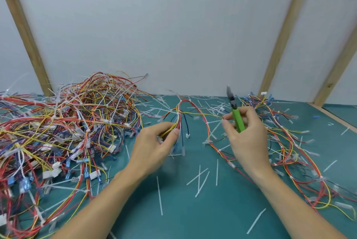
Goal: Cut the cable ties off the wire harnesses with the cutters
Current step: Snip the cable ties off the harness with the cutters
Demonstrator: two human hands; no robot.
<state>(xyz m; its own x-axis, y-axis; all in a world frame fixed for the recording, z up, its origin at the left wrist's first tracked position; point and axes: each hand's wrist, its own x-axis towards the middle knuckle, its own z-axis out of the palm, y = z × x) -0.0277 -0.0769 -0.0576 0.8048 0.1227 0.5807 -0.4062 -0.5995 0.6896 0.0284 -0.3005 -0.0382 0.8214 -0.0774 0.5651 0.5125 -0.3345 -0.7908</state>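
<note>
Risk of a nicked wire while you hold one red-and-yellow wire harness (190,115) looped over the teal bench mat (173,209).
Big tangled heap of tied multicolour harnesses (63,128) crowds your left; snagging looks likely. Your left hand (154,148) pinches the harness stem; your right hand (245,136) grips the green-handled cutters (234,111), tips up, and pinches a yellow strand. White cable tie (177,112) sits tight against the wires. Blurred blades: cannot tell whether parted. Cut white tie strips (201,180) litter the mat.
</note>
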